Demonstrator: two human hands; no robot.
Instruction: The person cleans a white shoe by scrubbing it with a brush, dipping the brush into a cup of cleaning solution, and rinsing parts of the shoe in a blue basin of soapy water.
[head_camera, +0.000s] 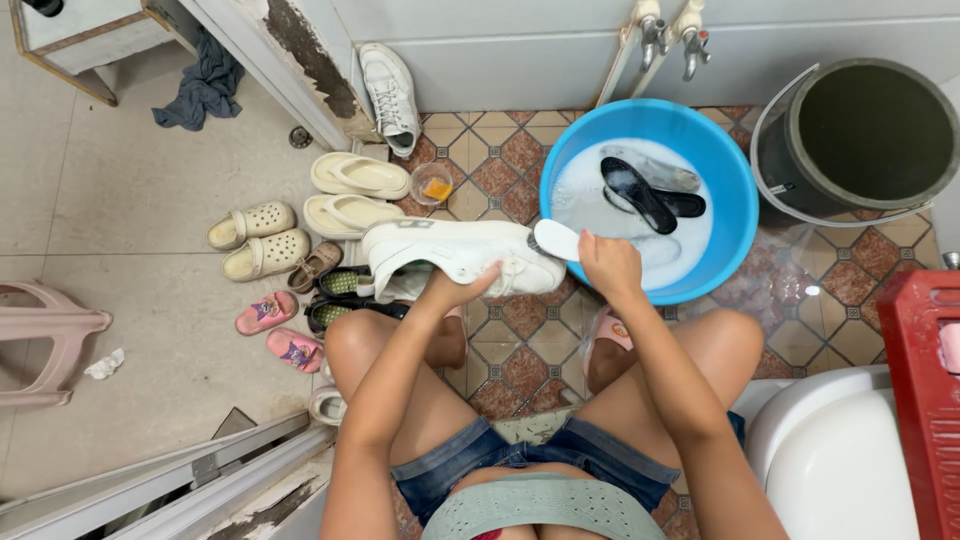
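White sneaker (455, 255) looks light, wet, probably slippery; left hand (458, 290) fingers curl around its side near the opening, right hand (607, 262) fingers close on a white brush (557, 240).

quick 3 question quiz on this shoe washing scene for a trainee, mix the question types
1. True or false: the left hand holds a white sneaker.
2. What lies in the soapy water of the blue basin? A) sandals B) dark insoles C) a towel
3. What does the right hand hold?

Key
1. True.
2. B: dark insoles lie in the water.
3. A white brush, at the toe of the sneaker.
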